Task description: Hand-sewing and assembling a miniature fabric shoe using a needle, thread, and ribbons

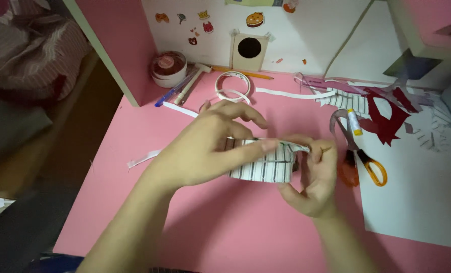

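The person's two forearms rise from the bottom edge and meet at the middle of the view. The left hand comes in from seven o'clock, wrist bent, its thumb and forefinger stretched toward three o'clock and pinched together on the top edge of a striped paper piece. The right hand comes up from five o'clock, palm turned inward, its fingers curled and closed on the right end of the same piece, thumb on top. The piece, white with dark stripes, is held just above the surface at the centre, between both hands.

Beneath lies a pink desk, with a large white sheet spread at four o'clock. A white back wall stands at twelve o'clock, dotted with small stickers and a card with a black round hole. At one to two o'clock lies a heap of paper scraps, red and striped. Orange-handled scissors rest at three o'clock, just beside the right hand, with a small glue stick above them. At twelve o'clock, near the left fingers, sits a tape roll; at eleven o'clock a round lidded container, a blue pen and an orange pencil. Thin white paper strips lie at nine o'clock.
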